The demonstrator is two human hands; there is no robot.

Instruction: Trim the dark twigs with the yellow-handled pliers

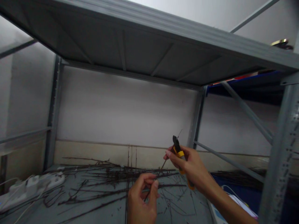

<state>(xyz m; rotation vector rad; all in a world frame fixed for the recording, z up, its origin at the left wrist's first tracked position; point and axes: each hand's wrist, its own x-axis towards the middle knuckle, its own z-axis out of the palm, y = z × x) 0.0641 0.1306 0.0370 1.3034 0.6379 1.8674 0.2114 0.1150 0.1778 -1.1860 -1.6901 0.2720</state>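
Observation:
My left hand (pixel 143 197), low in the middle, pinches a thin dark twig (pixel 163 165) between thumb and fingers. From there the twig slants up and to the right, towards my right hand (pixel 187 160). That hand is closed around pliers (pixel 177 145) with a dark head and yellow-and-grey handles, their jaws pointing up. A fine twig end shows just beyond the jaws; whether they bite on it I cannot tell. Its fingertips also seem to touch the twig. Beneath both hands, many dark dry twigs (pixel 112 174) lie across the grey shelf (pixel 93 216).
Overhead runs a grey metal shelf (pixel 149 23), held by uprights such as the right post (pixel 274 155). A white power strip (pixel 30 189) with plugs and cables sits at left. More twigs (pixel 240 175) lie beyond the frame on the right, near a blue surface (pixel 233 188).

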